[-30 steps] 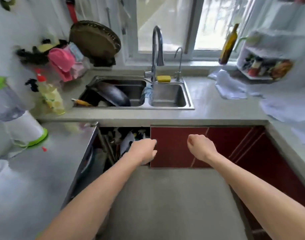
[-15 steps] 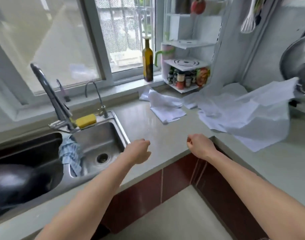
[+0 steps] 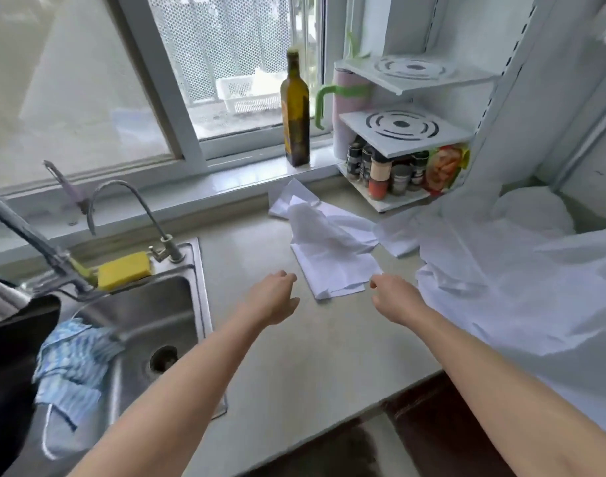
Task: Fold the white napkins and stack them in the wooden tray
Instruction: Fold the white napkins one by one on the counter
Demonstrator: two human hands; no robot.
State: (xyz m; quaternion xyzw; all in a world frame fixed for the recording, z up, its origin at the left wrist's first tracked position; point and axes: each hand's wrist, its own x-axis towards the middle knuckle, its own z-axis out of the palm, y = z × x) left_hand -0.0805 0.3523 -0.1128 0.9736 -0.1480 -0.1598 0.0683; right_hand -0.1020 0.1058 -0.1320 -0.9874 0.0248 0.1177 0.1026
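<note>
A: Both hands out over the pale stone countertop (image 3: 329, 356), left hand (image 3: 272, 299) and right hand (image 3: 396, 297), fingers loosely curled, holding nothing.

B: Yep, crumpled white paper napkin (image 3: 332, 256) sits just beyond them, stainless steel sink (image 3: 150, 315) off left.

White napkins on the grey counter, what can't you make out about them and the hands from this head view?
- Wooden tray: nowhere in the head view, beyond the frame.
- Count of the crumpled white napkins: they overlap, and the large white sheet runs off the right edge.
- Right hand: fingertips sit at the napkin's corner; contact is unclear.
- Left hand: fingers loosely curled, holding nothing visible.
</note>
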